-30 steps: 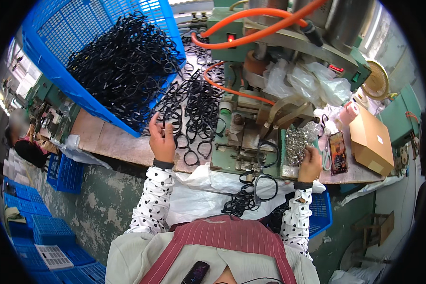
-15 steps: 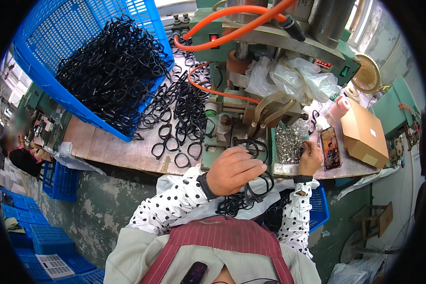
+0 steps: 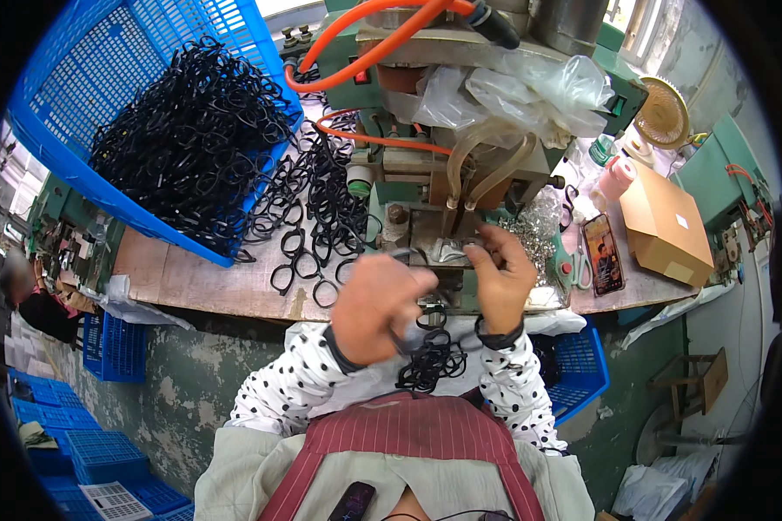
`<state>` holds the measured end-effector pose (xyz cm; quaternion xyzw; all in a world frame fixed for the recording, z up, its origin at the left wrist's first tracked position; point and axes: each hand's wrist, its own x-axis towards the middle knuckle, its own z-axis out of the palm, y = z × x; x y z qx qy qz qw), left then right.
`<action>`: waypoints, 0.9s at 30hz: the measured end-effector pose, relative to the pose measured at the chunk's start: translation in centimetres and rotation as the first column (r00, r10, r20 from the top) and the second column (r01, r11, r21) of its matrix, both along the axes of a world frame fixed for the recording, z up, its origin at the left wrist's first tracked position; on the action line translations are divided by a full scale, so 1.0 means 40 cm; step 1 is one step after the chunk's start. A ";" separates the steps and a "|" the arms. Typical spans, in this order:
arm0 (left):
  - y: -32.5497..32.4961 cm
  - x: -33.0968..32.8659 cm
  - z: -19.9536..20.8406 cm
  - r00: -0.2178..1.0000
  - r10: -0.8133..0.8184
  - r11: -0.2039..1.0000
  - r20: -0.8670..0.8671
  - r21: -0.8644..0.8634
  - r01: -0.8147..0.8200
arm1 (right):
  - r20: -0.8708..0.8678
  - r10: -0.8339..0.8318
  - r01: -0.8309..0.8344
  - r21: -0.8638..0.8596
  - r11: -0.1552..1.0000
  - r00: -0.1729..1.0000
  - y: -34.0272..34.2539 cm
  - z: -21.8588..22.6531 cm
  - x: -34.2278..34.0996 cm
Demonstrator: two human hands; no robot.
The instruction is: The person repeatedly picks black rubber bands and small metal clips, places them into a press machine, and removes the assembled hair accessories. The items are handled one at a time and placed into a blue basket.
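My left hand point(image 3: 378, 304) is smeared by motion at the front of the green press point(image 3: 460, 161). Its fingers curl round a black eyeglass frame point(image 3: 407, 254), whose rim sticks out toward the press fixture point(image 3: 447, 250). My right hand point(image 3: 506, 276) has thumb and forefinger pinched at the fixture's right side; whatever is between them is too small to make out. Just beyond that hand lies a heap of small shiny metal parts point(image 3: 537, 236). Below, between my forearms, a bunch of black eyeglass frames point(image 3: 432, 363) rests on white cloth.
A blue basket point(image 3: 56, 108) heaped with black frames stands at the left; loose frames point(image 3: 300, 252) spread beside it. Scissors point(image 3: 579, 270), a phone point(image 3: 603, 254), a pink bottle point(image 3: 618, 176) and a cardboard box point(image 3: 665, 224) sit at the right. Orange hoses point(image 3: 347, 78) loop overhead.
My right hand has moved left from the metal parts to the press fixture, uncovering the scissors. My left hand has shifted slightly left and turned. The view has shifted a little.
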<state>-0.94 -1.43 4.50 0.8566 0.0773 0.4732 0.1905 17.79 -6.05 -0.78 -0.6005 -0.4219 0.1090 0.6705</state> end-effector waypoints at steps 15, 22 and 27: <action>0.036 0.016 -0.010 0.999 0.025 0.996 0.024 0.082 -0.027 | -0.234 0.075 -0.052 0.102 0.993 0.969 0.044 -0.012 -0.045; 0.007 0.083 -0.128 0.975 -0.190 0.956 -0.119 0.202 0.211 | 0.621 -0.461 0.616 -0.044 0.787 0.634 0.002 -0.159 0.284; 0.013 0.078 -0.139 0.969 -0.195 0.958 -0.149 0.182 0.221 | 0.602 -0.186 0.451 -0.323 0.832 0.776 -0.069 -0.195 0.327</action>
